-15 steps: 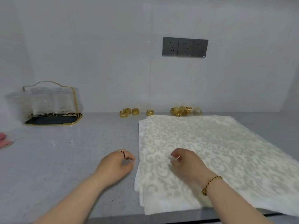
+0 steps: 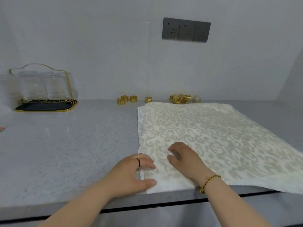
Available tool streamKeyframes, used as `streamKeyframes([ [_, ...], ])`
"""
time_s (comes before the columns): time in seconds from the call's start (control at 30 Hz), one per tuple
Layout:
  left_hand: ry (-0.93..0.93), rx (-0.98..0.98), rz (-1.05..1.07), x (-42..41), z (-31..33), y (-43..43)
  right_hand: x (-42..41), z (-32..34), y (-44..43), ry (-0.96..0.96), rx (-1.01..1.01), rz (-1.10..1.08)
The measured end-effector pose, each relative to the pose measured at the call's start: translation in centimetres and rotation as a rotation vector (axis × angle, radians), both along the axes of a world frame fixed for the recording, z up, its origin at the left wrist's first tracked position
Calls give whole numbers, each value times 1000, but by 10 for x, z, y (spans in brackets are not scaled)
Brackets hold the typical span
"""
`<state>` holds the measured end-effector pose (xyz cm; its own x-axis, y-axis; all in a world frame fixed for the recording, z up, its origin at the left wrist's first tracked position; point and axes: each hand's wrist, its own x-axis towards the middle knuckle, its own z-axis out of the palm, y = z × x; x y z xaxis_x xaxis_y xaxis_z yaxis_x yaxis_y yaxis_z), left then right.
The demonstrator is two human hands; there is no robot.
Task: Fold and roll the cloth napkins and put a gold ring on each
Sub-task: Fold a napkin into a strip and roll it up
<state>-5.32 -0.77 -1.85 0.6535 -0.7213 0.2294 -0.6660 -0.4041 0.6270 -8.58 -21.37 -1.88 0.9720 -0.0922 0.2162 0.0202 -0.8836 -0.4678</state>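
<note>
A stack of cream napkins (image 2: 213,136) with a pale swirl pattern lies flat on the grey counter (image 2: 65,145), reaching its front edge. My left hand (image 2: 132,172) rests at the stack's near left corner, fingers and thumb spread over the cloth edge. My right hand (image 2: 183,158) lies on top of the napkins just to the right, fingers loosely curled, holding nothing. Gold rings (image 2: 124,99) stand along the back wall, with a heap of more gold rings (image 2: 180,98) to their right.
A gold wire rack with clear glasses (image 2: 44,92) sits on a black tray at the back left. A pink item (image 2: 1,128) shows at the left edge. Dark wall sockets (image 2: 186,30) are above the counter.
My left hand has moved right onto the napkin stack's near left corner and its fingers have spread. My right hand has stayed on the cloth, barely shifting.
</note>
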Motion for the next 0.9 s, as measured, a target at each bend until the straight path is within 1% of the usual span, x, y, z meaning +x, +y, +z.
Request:
streamKeyframes([
  [0.1, -72, 112, -143, -8, -2, -13, 6, 0, 1, -8, -26, -4],
  [0.17, -93, 171, -149, -7, -1, -18, 10, 0, 1, -17, -46, -8],
  [0.27, -35, 132, -123, -1, 1, -23, 14, -2, 0, -23, -47, -14],
  [0.33, -13, 142, -116, 3, 3, -23, 15, -4, 0, -46, -43, -8],
  [0.43, -58, 149, -148, 8, 2, -25, 15, -6, -1, -83, -17, -11],
  [0.57, -63, 130, -133, 16, -1, -28, 14, -7, -2, -111, 20, -15],
  [0.67, -70, 148, -126, 19, 0, -32, 12, -5, -2, -127, 113, -21],
  [0.73, -26, 148, -113, 19, 7, -34, 9, -2, -1, -130, 185, -22],
  [0.77, 28, 138, -101, 20, 11, -35, 6, 0, -1, -124, 212, -8],
  [0.83, 143, 90, -63, 25, 18, -36, 0, 6, 0, -98, 238, 67],
  [0.9, 189, 45, -15, 30, 23, -35, -7, 13, 2, -43, 219, 158],
])
